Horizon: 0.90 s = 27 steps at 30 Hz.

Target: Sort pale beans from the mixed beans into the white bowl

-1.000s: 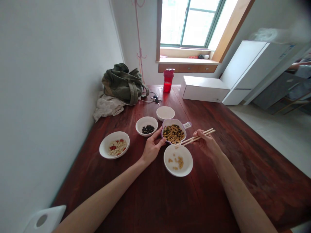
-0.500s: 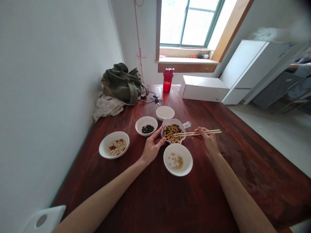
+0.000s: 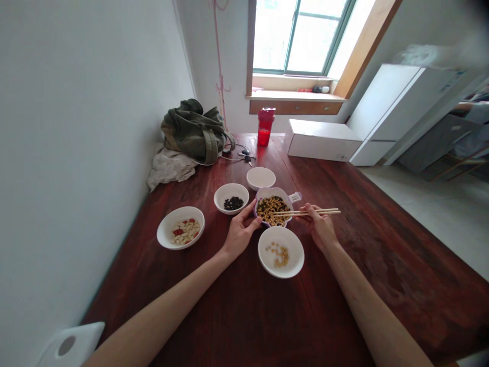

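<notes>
My left hand (image 3: 241, 232) grips the left side of a purple-rimmed bowl with a short handle (image 3: 295, 197), thumb and fingers at its rim. Mixed yellow, green and dark beans (image 3: 273, 209) fill that bowl. My right hand (image 3: 318, 224) is closed around a pair of wooden chopsticks (image 3: 324, 211), whose tips reach into the beans. Just in front stands a white bowl (image 3: 266, 265) with some yellow beans (image 3: 281, 257). To the left, one white bowl (image 3: 219, 196) holds black beans (image 3: 233, 203), and another (image 3: 164, 229) holds pale flat pieces with some red ones (image 3: 185, 232).
A white bowl (image 3: 261, 178) sits behind the bean bowl. Farther back on the dark red table (image 3: 237, 316) are keys (image 3: 247, 157), a red shaker bottle (image 3: 266, 127), a white box (image 3: 323, 140), a green bag (image 3: 194, 130) and a pale cloth (image 3: 170, 168). A wall borders the left.
My right hand has shifted slightly left and the chopsticks reach a little differently into the beans. My left hand keeps its grip on the bowl. The whole view has moved very slightly.
</notes>
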Each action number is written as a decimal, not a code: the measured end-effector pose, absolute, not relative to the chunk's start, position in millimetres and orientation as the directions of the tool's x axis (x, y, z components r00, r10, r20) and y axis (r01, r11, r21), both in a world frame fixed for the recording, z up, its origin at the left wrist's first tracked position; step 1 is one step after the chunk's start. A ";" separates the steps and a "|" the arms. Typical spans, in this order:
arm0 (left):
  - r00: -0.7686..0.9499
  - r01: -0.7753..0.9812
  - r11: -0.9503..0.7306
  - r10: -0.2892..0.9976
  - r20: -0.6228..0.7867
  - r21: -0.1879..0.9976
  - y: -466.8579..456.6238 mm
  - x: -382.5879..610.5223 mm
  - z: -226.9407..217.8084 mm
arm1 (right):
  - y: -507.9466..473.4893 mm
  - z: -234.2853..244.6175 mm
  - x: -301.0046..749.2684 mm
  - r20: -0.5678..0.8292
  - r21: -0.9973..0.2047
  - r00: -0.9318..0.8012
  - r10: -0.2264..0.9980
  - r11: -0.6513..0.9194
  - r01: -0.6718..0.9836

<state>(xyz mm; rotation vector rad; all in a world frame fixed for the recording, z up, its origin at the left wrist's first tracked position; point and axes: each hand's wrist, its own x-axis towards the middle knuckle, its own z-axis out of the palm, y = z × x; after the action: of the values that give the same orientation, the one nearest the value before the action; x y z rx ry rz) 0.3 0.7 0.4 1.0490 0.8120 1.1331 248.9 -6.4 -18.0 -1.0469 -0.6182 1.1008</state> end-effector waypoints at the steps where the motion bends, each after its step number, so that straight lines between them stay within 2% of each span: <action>1: 0.251 -0.311 0.082 0.968 -0.001 0.947 0.6 0.2 0.5 | -6.4 -19.3 248.5 -0.102 -0.898 0.359 0.928 0.070 -0.435; 5: 0.253 -0.317 0.082 0.967 0.001 0.945 0.0 0.3 1.0 | -6.7 -21.4 249.2 -0.168 -0.865 0.326 0.930 0.020 -0.501; 17: 0.247 -0.289 0.070 0.969 0.004 0.955 0.9 0.0 0.3 | -6.4 -15.0 251.0 -0.253 -0.820 0.328 0.910 -0.022 -0.573; 22: 0.251 -0.296 0.061 0.968 0.016 0.953 1.0 -0.2 -0.8 | -6.2 -15.5 257.6 -0.225 -0.837 0.318 0.921 -0.016 -0.548; 27: 0.256 -0.299 0.074 0.967 0.005 0.951 1.9 -0.4 -2.9 | -6.5 -11.5 268.0 -0.138 -0.879 0.385 0.913 0.066 -0.472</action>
<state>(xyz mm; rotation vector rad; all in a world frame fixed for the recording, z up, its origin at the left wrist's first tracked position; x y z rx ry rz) -0.4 1.9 -2.9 1.0662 0.8148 1.1272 268.0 -6.5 -11.5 -1.0382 -0.5298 1.1212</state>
